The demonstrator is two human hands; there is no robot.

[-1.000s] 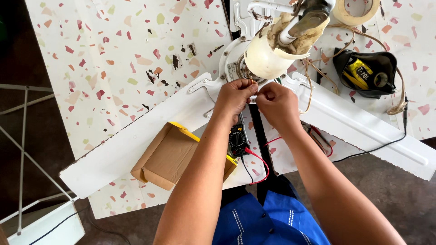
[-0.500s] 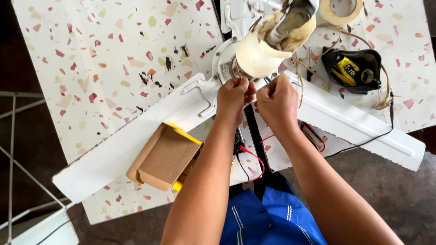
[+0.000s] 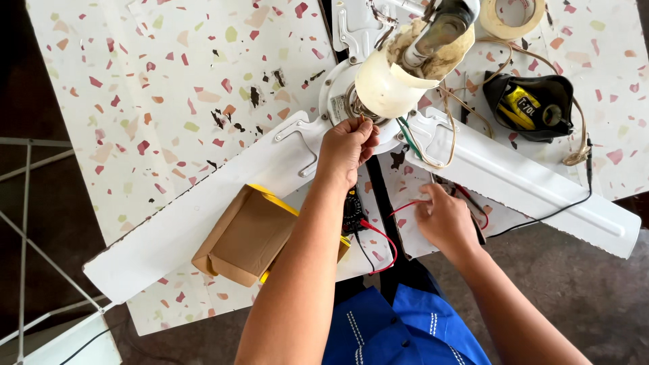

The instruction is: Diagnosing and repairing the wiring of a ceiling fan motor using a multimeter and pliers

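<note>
A white ceiling fan lies on a speckled table, its motor hub [image 3: 399, 81] at the top middle and two blades [image 3: 203, 209] reaching left and right. My left hand [image 3: 347, 147] pinches thin wires at the edge of the hub. My right hand [image 3: 445, 217] rests lower on the table, its fingers on a red test lead [image 3: 409, 205]. That lead runs back to a small black multimeter [image 3: 352, 211], partly hidden behind my left forearm.
A brown and yellow cardboard box [image 3: 250, 235] lies under the left blade. A tape roll [image 3: 514, 17] and a black pouch with a yellow tool [image 3: 531, 105] sit at the top right. A black cable [image 3: 541, 217] crosses the right blade. A metal frame [image 3: 27, 223] stands at the left.
My right hand left the wires at the hub and dropped to the red lead on the table. My left hand stayed at the hub. The view shifted slightly.
</note>
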